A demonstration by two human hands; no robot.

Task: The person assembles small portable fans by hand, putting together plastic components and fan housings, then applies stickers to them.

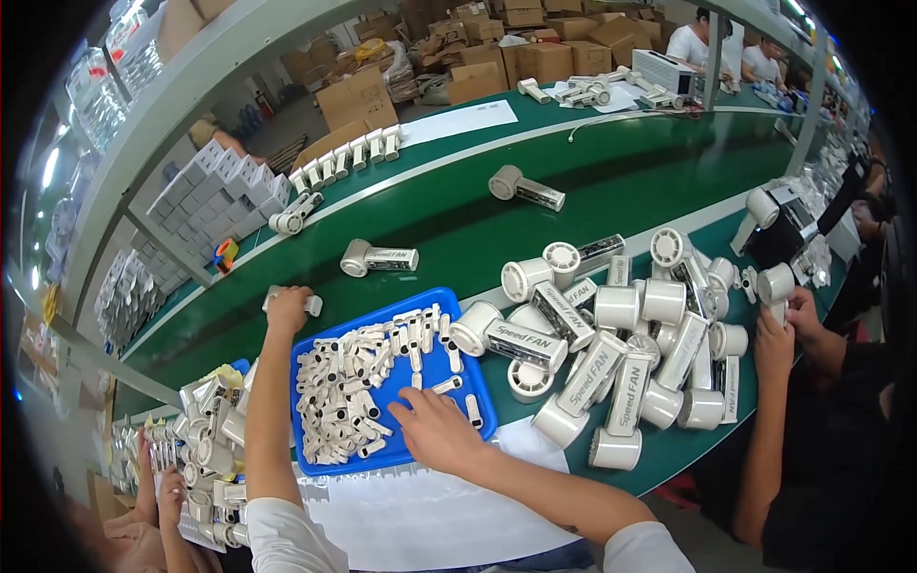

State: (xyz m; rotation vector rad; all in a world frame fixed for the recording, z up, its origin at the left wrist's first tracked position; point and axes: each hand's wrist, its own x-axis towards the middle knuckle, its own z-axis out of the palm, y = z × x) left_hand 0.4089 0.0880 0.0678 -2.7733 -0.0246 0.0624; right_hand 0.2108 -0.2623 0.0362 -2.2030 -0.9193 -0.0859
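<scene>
My left hand (288, 310) reaches out over the green conveyor belt, closed over a white handheld fan (313, 306). Only the ends of that fan show past my fingers. My right hand (435, 427) is over the blue tray (489, 413), its fingers bent and apart, with nothing visible between them. Many small white parts with dark ends (334, 387) lie heaped in the tray's left side, others in rows at its upper right. Close to my right fingertips is a loose small white part (447, 385).
A large pile of white handheld fans (626, 392) lies right of the tray. More fans (380, 259) ride the belt (449, 224). White boxes (205, 196) are stacked at far left. At right a co-worker's hands (778, 329) hold a fan; another co-worker's hands (170, 492) are at lower left.
</scene>
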